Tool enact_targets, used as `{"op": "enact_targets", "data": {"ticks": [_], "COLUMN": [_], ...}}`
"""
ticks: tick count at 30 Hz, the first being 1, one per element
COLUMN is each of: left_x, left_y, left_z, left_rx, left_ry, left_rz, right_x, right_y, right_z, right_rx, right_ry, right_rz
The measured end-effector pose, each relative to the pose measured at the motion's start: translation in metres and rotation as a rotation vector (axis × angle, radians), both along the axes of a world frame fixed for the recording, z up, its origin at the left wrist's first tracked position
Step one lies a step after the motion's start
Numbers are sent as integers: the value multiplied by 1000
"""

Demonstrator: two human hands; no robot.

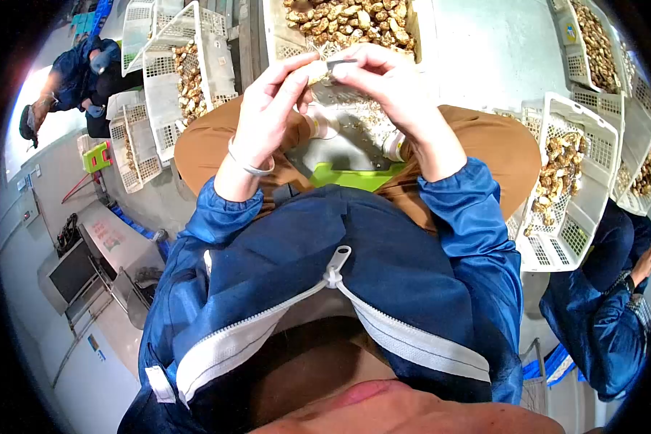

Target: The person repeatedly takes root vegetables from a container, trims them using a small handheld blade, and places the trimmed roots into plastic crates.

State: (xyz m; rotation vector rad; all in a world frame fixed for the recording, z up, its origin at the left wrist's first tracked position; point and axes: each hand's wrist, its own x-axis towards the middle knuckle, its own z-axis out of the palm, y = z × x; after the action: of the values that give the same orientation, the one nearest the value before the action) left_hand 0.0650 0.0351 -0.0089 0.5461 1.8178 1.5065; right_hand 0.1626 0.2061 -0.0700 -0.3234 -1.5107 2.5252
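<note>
My left hand pinches a small pale piece, which looks like a mushroom, between thumb and fingers. Beside it, my right hand holds a small dark blade against the right end of that piece. Both hands are raised over my lap, just in front of a white crate heaped with brown and cream mushroom-like pieces. Pale scraps lie on the floor between my shoes, below the hands.
White crates with similar pieces stand at left and right. One person sits at the far left, another person at the right. A green stool shows between my legs. A cabinet stands lower left.
</note>
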Motion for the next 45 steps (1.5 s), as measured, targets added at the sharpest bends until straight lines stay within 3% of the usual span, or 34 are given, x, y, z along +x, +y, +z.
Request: {"op": "enact_targets", "data": {"ticks": [2, 4, 6, 7, 11, 14, 16, 18, 20, 22, 26, 29, 30, 34, 35, 36, 38, 39, 40, 41, 42, 45], "left_x": [0, -3, -4, -4, -3, -6, -1, -4, -7, -5, -3, -5, -7, -9, -14, -23, -53, -89, -118, -138, -166, -224], "left_y": [0, 1, -1, -1, -1, -1, 2, -2, -3, 1, -2, -1, -2, -15, -23, -35, -61, -107, -133, -148, -168, -203], "left_z": [1, 0, -4, -7, 2, -7, -5, -5, -10, -7, -9, -9, -13, -13, -14, -14, -9, -24, -21, -15, -19, -38], "left_rx": [10, 7, -63, -99, -86, -78, -117, -52, 6, -2, 98, 127, 132, 119, 126, 191, 93, 235, 36, -49, -295, -1017], "left_ry": [-32, -6, 200, 301, -222, -124, -76, -279, -463, -516, -673, -767, -785, -938, -978, -928, -549, -566, -326, -77, 261, 1486], "left_rz": [17, 16, -25, -46, 53, 43, 67, 56, 83, 148, 115, 133, 142, 210, 230, 268, 555, 498, 640, 602, 665, 153], "right_x": [0, 1, -4, -2, 1, 4, 4, 2, 1, -4, 1, -1, -3, -5, -5, -4, 1, 1, 1, 0, -1, 0], "right_y": [2, -3, -7, -4, 6, 0, 5, 7, 4, -2, 3, 0, -1, -3, -2, 0, 7, 8, 10, 12, 13, 17], "right_z": [0, 12, 9, 5, 7, 6, 6, 8, 10, -2, 9, 4, 6, -5, -8, -12, 1, -2, -7, -12, -21, -7], "right_rx": [-116, 3, 151, 76, -83, 30, -85, -201, -92, 121, -30, 70, 58, -3, 95, 193, 471, 459, 446, 434, 345, 412], "right_ry": [-114, -62, 128, 64, -28, 14, -37, -84, -45, 116, -77, -87, 48, -37, -75, -112, -264, -281, -296, -310, -230, -228], "right_rz": [44, -17, -61, -18, 85, 88, 118, 154, 127, 62, 103, 90, 94, 107, 89, 70, 26, 5, -17, -37, -68, -121]}}
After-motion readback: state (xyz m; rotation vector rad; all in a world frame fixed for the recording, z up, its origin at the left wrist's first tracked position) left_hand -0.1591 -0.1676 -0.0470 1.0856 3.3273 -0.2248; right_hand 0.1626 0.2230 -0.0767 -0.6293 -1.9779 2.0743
